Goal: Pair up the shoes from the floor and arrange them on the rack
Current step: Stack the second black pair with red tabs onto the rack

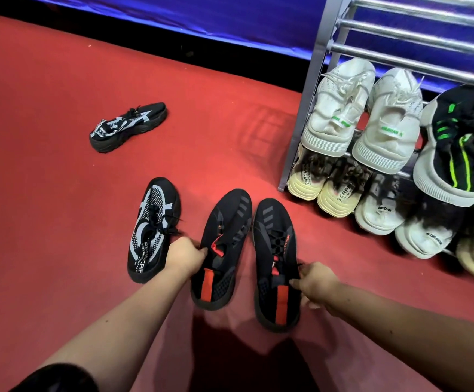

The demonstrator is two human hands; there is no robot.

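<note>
Two black shoes with red heel strips lie side by side on the red floor, toes pointing away. My left hand (pixel 186 257) grips the collar of the left black-and-red shoe (pixel 224 244). My right hand (pixel 313 284) grips the collar of the right black-and-red shoe (pixel 274 258). A black shoe with white pattern (pixel 152 227) lies just left of my left hand. Its match (pixel 128 127) lies on its side farther away at the left. The grey metal rack (pixel 312 80) stands at the right.
On the rack's middle shelf sit a pair of white shoes (pixel 363 117) and a black-and-green shoe (pixel 456 148). The lower shelf holds several cream and white shoes (pixel 380 205). The top bars are bare. A blue wall band runs along the back.
</note>
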